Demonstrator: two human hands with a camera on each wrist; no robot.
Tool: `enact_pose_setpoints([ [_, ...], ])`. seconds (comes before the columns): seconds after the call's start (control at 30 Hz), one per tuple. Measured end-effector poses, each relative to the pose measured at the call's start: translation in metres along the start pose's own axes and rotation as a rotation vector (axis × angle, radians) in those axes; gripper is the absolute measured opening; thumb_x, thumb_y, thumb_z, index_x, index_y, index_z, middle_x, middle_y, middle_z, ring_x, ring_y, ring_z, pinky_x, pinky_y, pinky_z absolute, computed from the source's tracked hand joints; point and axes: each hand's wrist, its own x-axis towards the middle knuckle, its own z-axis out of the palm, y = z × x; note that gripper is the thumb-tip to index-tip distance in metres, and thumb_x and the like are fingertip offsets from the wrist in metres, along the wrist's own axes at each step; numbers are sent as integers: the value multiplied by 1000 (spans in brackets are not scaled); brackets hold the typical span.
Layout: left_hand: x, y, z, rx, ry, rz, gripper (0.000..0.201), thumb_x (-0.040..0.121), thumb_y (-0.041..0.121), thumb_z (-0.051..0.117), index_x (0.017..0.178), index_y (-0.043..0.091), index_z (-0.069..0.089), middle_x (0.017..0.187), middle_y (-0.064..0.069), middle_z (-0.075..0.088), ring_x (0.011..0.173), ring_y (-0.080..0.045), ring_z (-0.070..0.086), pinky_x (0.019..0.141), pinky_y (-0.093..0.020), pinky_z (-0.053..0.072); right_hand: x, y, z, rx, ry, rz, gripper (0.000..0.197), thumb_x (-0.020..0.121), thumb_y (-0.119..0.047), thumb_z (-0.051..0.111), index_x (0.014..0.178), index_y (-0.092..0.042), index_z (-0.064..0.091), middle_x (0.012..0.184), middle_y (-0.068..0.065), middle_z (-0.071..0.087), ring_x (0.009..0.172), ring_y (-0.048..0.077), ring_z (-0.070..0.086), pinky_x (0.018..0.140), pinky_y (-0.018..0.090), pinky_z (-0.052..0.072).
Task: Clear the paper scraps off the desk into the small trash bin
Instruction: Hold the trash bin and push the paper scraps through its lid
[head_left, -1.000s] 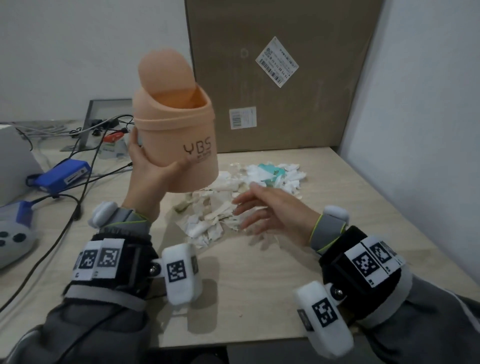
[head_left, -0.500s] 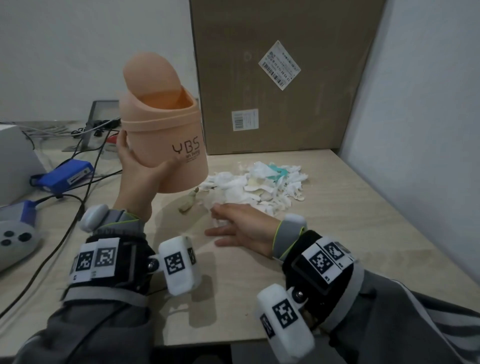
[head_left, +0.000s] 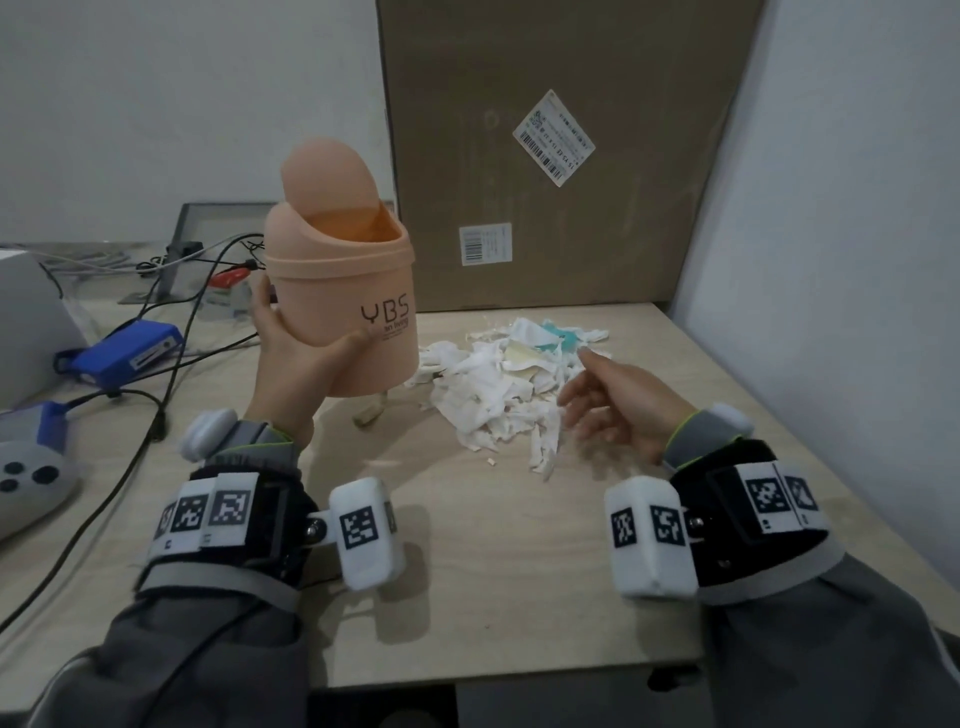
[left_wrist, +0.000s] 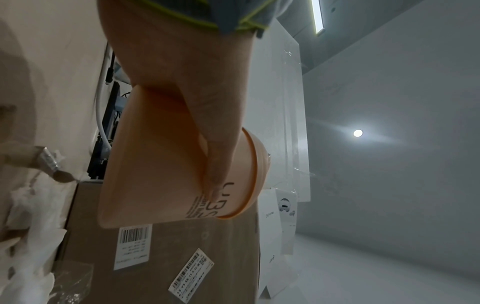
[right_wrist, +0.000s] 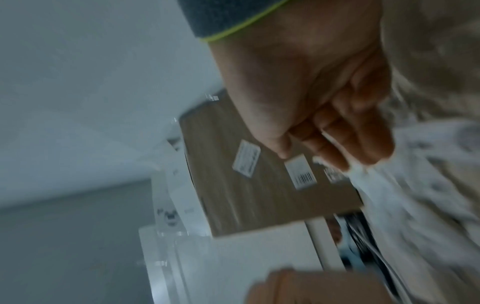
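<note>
My left hand (head_left: 296, 358) grips a small peach trash bin (head_left: 345, 291) from below and the side, holding it upright above the desk with its swing lid tipped open. In the left wrist view the thumb lies across the bin (left_wrist: 161, 164) by its printed lettering. A pile of white paper scraps (head_left: 498, 384) with one teal piece lies on the wooden desk (head_left: 493, 571), just right of the bin. My right hand (head_left: 602, 405) hovers at the pile's right edge, fingers loosely extended, holding nothing. In the blurred right wrist view the fingers (right_wrist: 345, 139) hang over the scraps (right_wrist: 415, 205).
A tall cardboard box (head_left: 561, 156) stands against the wall behind the pile. Left of the bin lie a blue device (head_left: 124, 353), black cables (head_left: 156, 415), a grey controller (head_left: 26, 478) and a tablet (head_left: 218, 228). A white wall borders the desk's right edge.
My right hand swept left across the desk, gathering the scraps, then drew back to the pile's right side. The bin shifted slightly in my left hand and stays raised.
</note>
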Motion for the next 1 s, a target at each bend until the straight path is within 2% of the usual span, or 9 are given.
enact_pose_setpoints([
  [0.1, 1, 0, -2, -10, 11, -13, 107, 75, 12, 80, 151, 31, 7, 133, 7, 42, 112, -5, 49, 89, -35, 46, 3, 5, -13, -188, 24, 94, 65, 94, -57, 30, 67, -7, 60, 51, 8, 61, 36, 16, 51, 32, 15, 26],
  [0.23, 0, 0, -2, -14, 3, -18, 107, 75, 12, 80, 151, 30, 7, 134, 6, 42, 115, -8, 49, 92, -38, 46, 6, 11, -10, -272, -25, 144, 65, 93, -58, 30, 71, -6, 61, 59, 10, 63, 44, 18, 60, 39, 18, 36],
  [0.43, -1, -2, 2, 4, -5, -2, 102, 75, 7, 78, 149, 28, 10, 119, 15, 43, 103, 4, 48, 75, -20, 45, 16, 16, 8, -144, -50, -58, 46, 97, -44, 39, 80, -8, 64, 83, 9, 66, 75, 19, 63, 59, 24, 49],
  [0.57, -3, -1, 4, 21, -18, -9, 106, 74, 10, 80, 150, 28, 8, 128, 8, 41, 104, 4, 47, 75, -20, 44, 11, 17, 17, -300, 135, -290, 34, 92, -35, 53, 70, -11, 59, 70, 4, 63, 56, 14, 60, 48, 23, 45],
  [0.67, -4, -1, 7, 52, -33, -1, 110, 72, 13, 82, 151, 27, 6, 133, 6, 39, 112, -8, 49, 83, -27, 45, 13, 17, 15, -481, 271, -500, 21, 84, -37, 64, 86, -17, 60, 86, -3, 60, 66, 11, 57, 65, 26, 48],
  [0.73, -5, -1, 9, 69, -49, -11, 112, 71, 13, 83, 152, 28, 6, 134, 3, 40, 116, -14, 48, 90, -35, 45, 13, 19, 13, -694, 217, -495, 41, 76, -49, 69, 109, -28, 58, 111, -7, 52, 92, 12, 56, 82, 29, 48],
  [0.83, -6, -1, 14, 98, -83, -23, 113, 70, 12, 83, 151, 28, 6, 130, 5, 43, 112, -10, 50, 91, -38, 45, 16, 23, 12, -1010, 94, -381, 71, 69, -58, 70, 132, -34, 46, 143, -4, 34, 130, 20, 35, 106, 38, 36],
  [0.9, -8, -1, 16, 114, -107, -18, 113, 71, 11, 83, 151, 28, 6, 128, 5, 43, 111, -9, 51, 91, -38, 46, 19, 25, 12, -1101, 59, -343, 70, 74, -54, 69, 136, -31, 44, 146, -1, 34, 133, 22, 33, 109, 38, 33],
  [1.0, -10, -1, 21, 133, -137, -19, 118, 68, 15, 86, 152, 29, 4, 130, 5, 42, 116, -16, 49, 88, -38, 47, 20, 25, 13, -1009, 61, -326, 53, 79, -39, 69, 128, -25, 54, 134, 2, 52, 120, 19, 49, 101, 30, 39],
])
